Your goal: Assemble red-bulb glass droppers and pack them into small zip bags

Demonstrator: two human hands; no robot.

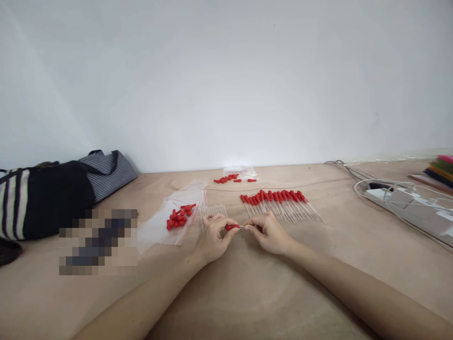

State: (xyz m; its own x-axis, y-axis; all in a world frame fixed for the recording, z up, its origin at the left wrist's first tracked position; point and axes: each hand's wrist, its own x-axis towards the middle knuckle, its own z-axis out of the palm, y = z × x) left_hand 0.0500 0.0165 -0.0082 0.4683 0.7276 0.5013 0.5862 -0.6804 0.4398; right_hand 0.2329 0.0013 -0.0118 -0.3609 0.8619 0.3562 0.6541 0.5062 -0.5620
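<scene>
Wall (226, 85): broad, pale, smooth, spanning the far side.

Desk (226, 293): brown, faint wood-like grain, dull sheen.

Bare forearms enter from the near side, left forearm (148, 297) and right forearm (347, 283) slanting inward to meet mid-desk. Wrists low, fingers curled, thumbs on the near side.

Black bag (58, 198), far left: soft cloth, cream stripes at its left end. Behind it, a finely striped fabric piece (109, 177).

Power strip (414, 212), right: hard white casing, white adapters, pale cables looped over it.

Plastic bag (155, 226), left of the hands: thin, translucent, lying flat, red line near its edge.

Row of red-capped tubes (274, 200), just beyond the right hand: slim clear stems pointing near and right, red bulbs at the far ends, closely packed.

Left grip (214, 240) and right grip (268, 234) face each other, nearly touching. Bare clear tubes (215, 208) lie side by side just beyond the left one.

Red bulb pile (177, 219) sits on the plastic bag: glossy, rounded, narrow-necked. A few far bulbs (226, 179) lie scattered near the wall.

Smallest: held bulb (232, 227), pinched between left thumb and fingers; held tube (241, 226), clear and thin, pinched on the right, meeting the bulb end to end. Cannot tell how deep it sits.
</scene>
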